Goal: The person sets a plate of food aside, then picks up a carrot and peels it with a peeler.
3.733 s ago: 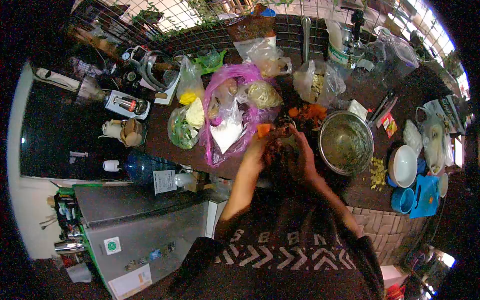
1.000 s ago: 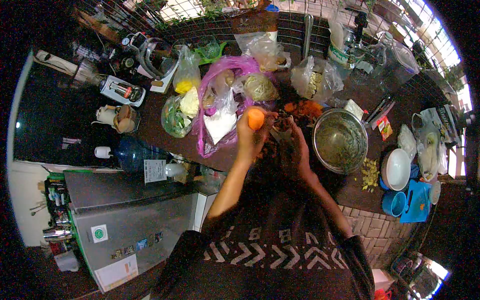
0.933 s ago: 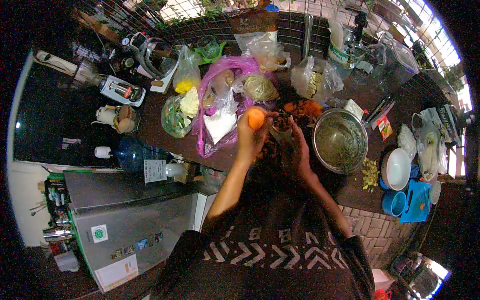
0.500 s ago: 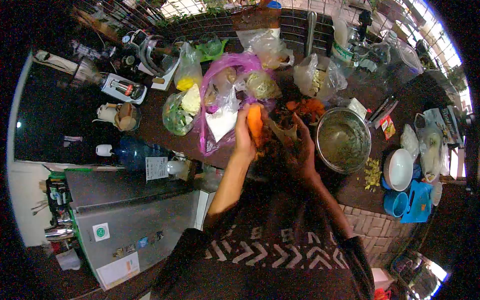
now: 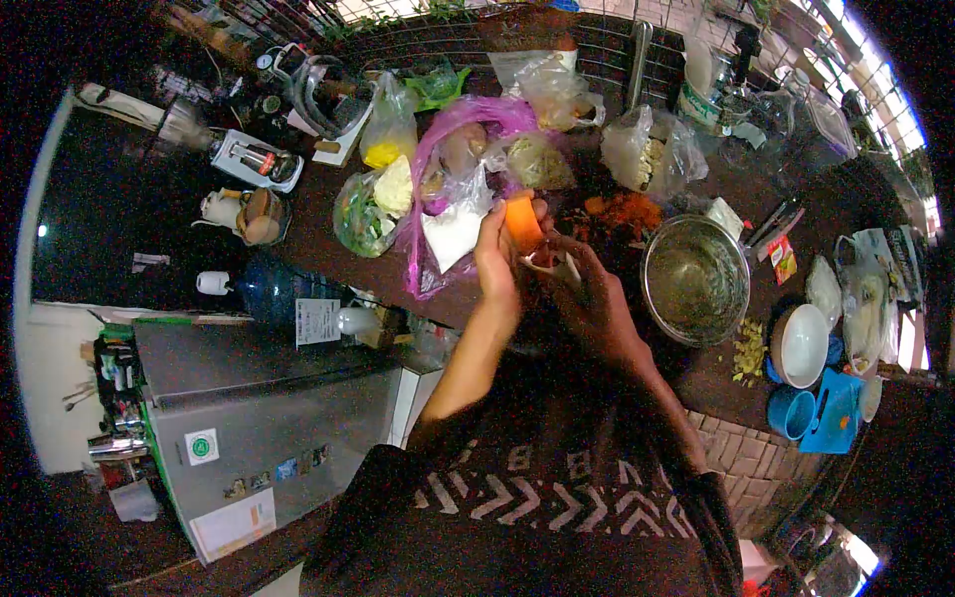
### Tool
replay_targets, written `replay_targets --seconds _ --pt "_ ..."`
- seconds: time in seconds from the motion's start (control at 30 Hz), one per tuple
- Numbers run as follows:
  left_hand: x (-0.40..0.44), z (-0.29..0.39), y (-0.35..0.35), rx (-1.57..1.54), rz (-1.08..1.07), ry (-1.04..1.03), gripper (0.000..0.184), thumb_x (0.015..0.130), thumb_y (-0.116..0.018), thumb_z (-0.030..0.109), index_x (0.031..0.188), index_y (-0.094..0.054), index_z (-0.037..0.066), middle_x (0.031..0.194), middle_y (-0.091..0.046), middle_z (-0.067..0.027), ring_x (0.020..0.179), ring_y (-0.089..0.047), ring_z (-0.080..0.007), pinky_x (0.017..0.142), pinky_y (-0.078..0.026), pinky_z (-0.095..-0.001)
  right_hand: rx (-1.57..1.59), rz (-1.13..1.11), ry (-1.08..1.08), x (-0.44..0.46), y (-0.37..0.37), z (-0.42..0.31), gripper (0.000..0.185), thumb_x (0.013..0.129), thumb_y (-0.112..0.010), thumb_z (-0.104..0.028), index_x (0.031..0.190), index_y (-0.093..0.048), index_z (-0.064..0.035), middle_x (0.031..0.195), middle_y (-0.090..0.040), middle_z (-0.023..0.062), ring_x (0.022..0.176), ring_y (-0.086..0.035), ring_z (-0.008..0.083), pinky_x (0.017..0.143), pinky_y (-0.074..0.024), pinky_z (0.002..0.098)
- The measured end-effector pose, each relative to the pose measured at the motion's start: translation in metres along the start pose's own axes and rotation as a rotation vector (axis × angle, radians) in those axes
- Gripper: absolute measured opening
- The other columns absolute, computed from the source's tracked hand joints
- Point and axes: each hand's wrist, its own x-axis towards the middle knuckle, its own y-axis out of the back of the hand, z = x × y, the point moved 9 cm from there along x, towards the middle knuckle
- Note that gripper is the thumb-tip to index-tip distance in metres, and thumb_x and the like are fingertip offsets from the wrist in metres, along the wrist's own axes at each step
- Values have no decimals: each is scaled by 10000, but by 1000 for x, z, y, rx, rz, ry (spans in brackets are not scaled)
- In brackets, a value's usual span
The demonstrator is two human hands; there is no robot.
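My left hand point(image 5: 499, 261) is closed around an orange carrot piece point(image 5: 522, 221), held upright above the dark table. Close to its right, my right hand point(image 5: 592, 294) grips a pale peeler-like tool point(image 5: 553, 267) whose head is near the lower part of the carrot. Its exact shape is partly hidden by my fingers. Behind my right hand lies a heap of orange shreds point(image 5: 629, 211). To the right of the hands stands a metal bowl point(image 5: 696, 281) with residue inside. A pink plastic bag point(image 5: 426, 169) with a white-filled bag point(image 5: 456, 234) is left of the carrot.
Pale chopped pieces point(image 5: 749, 353) lie beside the bowl. Farther right are a white bowl point(image 5: 799, 345), a blue cup point(image 5: 791, 412) and a blue board point(image 5: 834, 413). Clear bags point(image 5: 652, 154) stand at the back. A grey fridge point(image 5: 269, 408) is at the lower left.
The carrot has tilted and risen slightly in my left hand. My right hand has brought the tool in from the right, against or near the carrot. The whole view has shifted a little.
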Motion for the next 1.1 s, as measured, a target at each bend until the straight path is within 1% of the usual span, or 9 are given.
replay_targets --seconds 0.07,0.27,0.4,0.6,0.7,0.8,0.87,0.97,1.1 --pt "0 3 -3 -30 7 -46 466 1080 -430 463 1304 -568 78 1080 -644 -70 960 -618 -214 820 -520 -351 -138 -1 -9 -1 -1 -14 606 952 -683 -60 1505 -440 -99 1341 -657 190 1160 -688 311 978 -539 418" --pt "-7 26 -12 27 24 -256 442 1112 -431 439 1326 -546 70 1029 -609 -65 904 -593 -176 806 -510 -327 -576 -112 -221 -3 -1 -20 744 927 -728 -140 1575 -363 -151 1260 -692 207 1081 -674 462 896 -575 506" --pt "-17 48 -27 206 -85 -442 436 1127 -396 417 1332 -520 52 1012 -585 -82 889 -571 -176 835 -504 -345 -664 -99 -191 -7 1 -6 701 927 -724 -130 1555 -413 -136 1193 -718 211 1061 -698 439 878 -576 483" --pt "-35 70 -47 115 -130 -543 435 1125 -403 418 1351 -484 55 955 -535 -73 853 -547 -185 853 -517 -386 -508 29 -18 -9 6 -49 631 911 -725 -108 1500 -501 -98 1184 -717 229 1077 -706 416 874 -570 421" --pt "-34 70 -41 158 -91 -567 542 1108 -393 511 1369 -514 51 996 -574 -87 856 -564 -217 808 -502 -367 -470 16 6 -5 5 -69 624 923 -720 -125 1505 -498 -94 1169 -722 232 1037 -714 420 847 -568 411" --pt "-39 76 -46 100 -104 -537 439 1110 -444 434 1361 -481 75 980 -527 -70 836 -535 -181 859 -525 -394 -474 25 -23 -4 3 -88 594 942 -709 -139 1498 -507 -85 1122 -725 243 966 -725 425 805 -562 404" --pt "-42 80 -47 89 -82 -538 448 1106 -448 443 1366 -479 80 985 -526 -69 835 -532 -179 855 -524 -388 -446 70 87 -1 3 -97 573 958 -702 -163 1490 -513 -71 1072 -719 260 898 -723 433 757 -552 401" --pt "-48 87 -50 81 -35 -550 482 1099 -444 470 1386 -468 83 991 -518 -69 832 -521 -173 845 -522 -383 -455 -3 -30 1 2 -79 565 959 -709 -177 1485 -520 -94 1005 -718 260 854 -719 436 710 -554 416" --pt "-42 87 -46 71 -55 -523 499 1104 -418 480 1395 -461 77 979 -511 -66 827 -514 -172 834 -523 -386 -582 9 35 3 -1 -60 594 947 -734 -219 1493 -514 -141 929 -721 241 792 -706 445 655 -547 446"
